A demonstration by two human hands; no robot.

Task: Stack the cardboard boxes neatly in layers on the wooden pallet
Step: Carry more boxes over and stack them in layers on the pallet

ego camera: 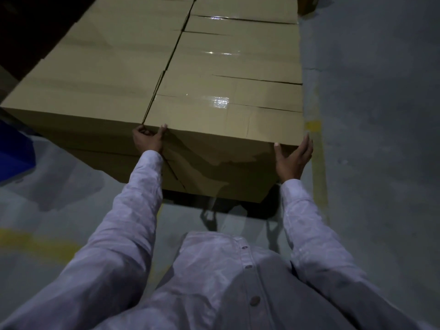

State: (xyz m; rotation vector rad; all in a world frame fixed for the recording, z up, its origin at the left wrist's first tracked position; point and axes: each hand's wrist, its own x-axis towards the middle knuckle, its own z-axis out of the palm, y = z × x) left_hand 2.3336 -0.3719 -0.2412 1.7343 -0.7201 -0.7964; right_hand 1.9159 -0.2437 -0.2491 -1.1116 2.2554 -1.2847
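Both arms reach forward in pale long sleeves. Left hand (148, 139) hooks its fingers over the near top-left corner of the nearest tan cardboard box (221, 120); right hand (294, 158) lies spread flat against that box's right side. It tops the near corner of a taped box stack (133, 67) on grey concrete floor (371, 115).

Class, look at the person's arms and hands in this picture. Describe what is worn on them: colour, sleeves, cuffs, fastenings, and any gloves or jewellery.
Both arms are covered by long sleeves of a pale, whitish shirt, the left sleeve and right sleeve ending in cuffs at the wrists. The shirt front closes with round buttons. The left hand and right hand are bare: no gloves, and no rings or watch show in this dim light.
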